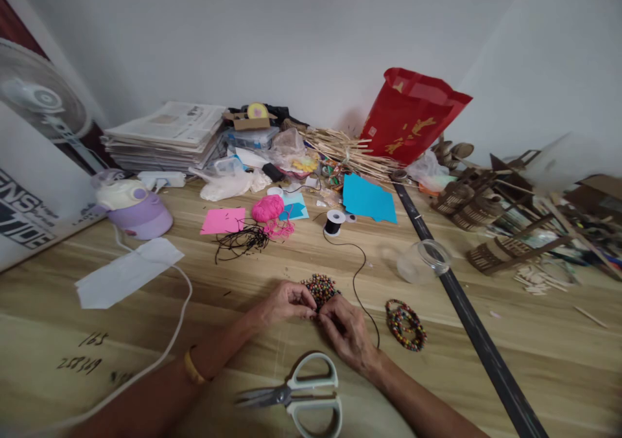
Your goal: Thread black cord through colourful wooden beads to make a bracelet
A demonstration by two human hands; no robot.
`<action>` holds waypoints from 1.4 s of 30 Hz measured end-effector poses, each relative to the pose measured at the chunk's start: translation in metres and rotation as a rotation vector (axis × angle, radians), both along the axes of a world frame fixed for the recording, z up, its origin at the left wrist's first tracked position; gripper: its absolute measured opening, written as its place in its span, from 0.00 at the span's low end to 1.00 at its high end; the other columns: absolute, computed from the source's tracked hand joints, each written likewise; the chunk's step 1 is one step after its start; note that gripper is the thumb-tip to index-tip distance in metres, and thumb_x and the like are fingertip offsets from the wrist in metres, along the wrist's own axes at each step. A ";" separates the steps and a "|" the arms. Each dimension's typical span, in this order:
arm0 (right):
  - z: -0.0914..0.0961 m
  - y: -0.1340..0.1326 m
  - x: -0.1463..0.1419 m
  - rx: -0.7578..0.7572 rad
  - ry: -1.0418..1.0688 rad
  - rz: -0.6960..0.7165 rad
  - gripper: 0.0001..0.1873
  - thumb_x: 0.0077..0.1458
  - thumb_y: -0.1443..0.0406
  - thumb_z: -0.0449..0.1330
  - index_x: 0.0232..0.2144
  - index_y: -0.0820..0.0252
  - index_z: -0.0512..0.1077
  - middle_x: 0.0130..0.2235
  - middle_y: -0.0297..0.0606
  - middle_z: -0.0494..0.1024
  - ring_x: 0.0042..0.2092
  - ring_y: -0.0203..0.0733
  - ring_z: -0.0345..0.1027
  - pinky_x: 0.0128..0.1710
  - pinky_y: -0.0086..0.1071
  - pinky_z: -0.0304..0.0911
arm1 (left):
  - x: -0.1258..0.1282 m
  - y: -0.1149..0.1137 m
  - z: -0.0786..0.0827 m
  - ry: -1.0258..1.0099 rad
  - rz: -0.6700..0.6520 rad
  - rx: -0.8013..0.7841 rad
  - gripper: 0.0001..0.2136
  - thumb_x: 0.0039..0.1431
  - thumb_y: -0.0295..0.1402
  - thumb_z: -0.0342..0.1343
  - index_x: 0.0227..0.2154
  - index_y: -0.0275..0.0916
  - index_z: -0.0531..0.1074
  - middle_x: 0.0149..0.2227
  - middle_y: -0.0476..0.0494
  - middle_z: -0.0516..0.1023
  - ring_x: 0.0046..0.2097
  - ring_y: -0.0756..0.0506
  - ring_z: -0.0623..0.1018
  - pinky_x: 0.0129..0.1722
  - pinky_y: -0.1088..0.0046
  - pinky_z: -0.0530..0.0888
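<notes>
Our L hand [287, 303] & R hand [346, 332], lower ctr of frame, each pinched, on what we can't tell; beads [321, 287] sit close, prob. for easy reach.

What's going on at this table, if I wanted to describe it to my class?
A person's left hand and right hand meet, fingertips close together, at the near edge of a heap of coloured beads; what they pinch is too small to tell. Black cord runs from a spool past the right hand. Beaded loops lie to the right, scissors nearer the person.
</notes>
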State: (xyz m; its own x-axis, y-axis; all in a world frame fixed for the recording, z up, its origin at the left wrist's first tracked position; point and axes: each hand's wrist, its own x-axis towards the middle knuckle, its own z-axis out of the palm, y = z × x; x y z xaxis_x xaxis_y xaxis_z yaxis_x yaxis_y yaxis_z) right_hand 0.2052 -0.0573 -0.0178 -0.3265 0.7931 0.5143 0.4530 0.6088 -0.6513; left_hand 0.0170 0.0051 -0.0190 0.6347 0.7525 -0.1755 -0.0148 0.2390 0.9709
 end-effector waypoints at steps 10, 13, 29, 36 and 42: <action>0.001 0.000 0.000 0.006 0.012 -0.002 0.06 0.61 0.70 0.53 0.31 0.58 0.67 0.29 0.35 0.70 0.30 0.36 0.63 0.30 0.27 0.59 | 0.001 0.001 -0.002 -0.014 0.004 -0.019 0.13 0.37 0.34 0.70 0.25 0.31 0.75 0.23 0.48 0.77 0.26 0.52 0.73 0.29 0.78 0.68; 0.001 0.000 0.000 0.006 0.013 -0.008 0.06 0.61 0.70 0.53 0.31 0.58 0.67 0.29 0.35 0.70 0.30 0.36 0.63 0.30 0.27 0.59 | 0.001 0.001 -0.002 -0.020 0.013 -0.020 0.14 0.37 0.34 0.70 0.24 0.31 0.75 0.22 0.48 0.77 0.25 0.53 0.73 0.28 0.78 0.68; 0.002 0.000 -0.001 -0.012 0.009 0.006 0.06 0.60 0.70 0.53 0.32 0.59 0.67 0.29 0.36 0.70 0.31 0.36 0.64 0.31 0.27 0.61 | 0.000 0.000 0.001 -0.026 -0.017 -0.014 0.13 0.38 0.34 0.70 0.25 0.32 0.75 0.23 0.48 0.77 0.26 0.52 0.73 0.29 0.78 0.68; 0.002 0.000 -0.001 0.013 0.004 0.003 0.06 0.61 0.69 0.53 0.31 0.59 0.67 0.29 0.36 0.70 0.31 0.36 0.64 0.31 0.27 0.61 | 0.001 0.001 -0.004 -0.024 -0.006 -0.016 0.15 0.37 0.36 0.70 0.25 0.32 0.74 0.23 0.48 0.77 0.26 0.52 0.73 0.30 0.77 0.68; 0.001 0.000 -0.001 0.012 -0.006 -0.003 0.07 0.62 0.68 0.52 0.31 0.58 0.67 0.28 0.36 0.70 0.30 0.37 0.64 0.30 0.27 0.61 | 0.000 0.000 -0.002 -0.010 -0.010 0.011 0.14 0.38 0.36 0.70 0.25 0.31 0.75 0.23 0.47 0.77 0.26 0.52 0.73 0.29 0.78 0.68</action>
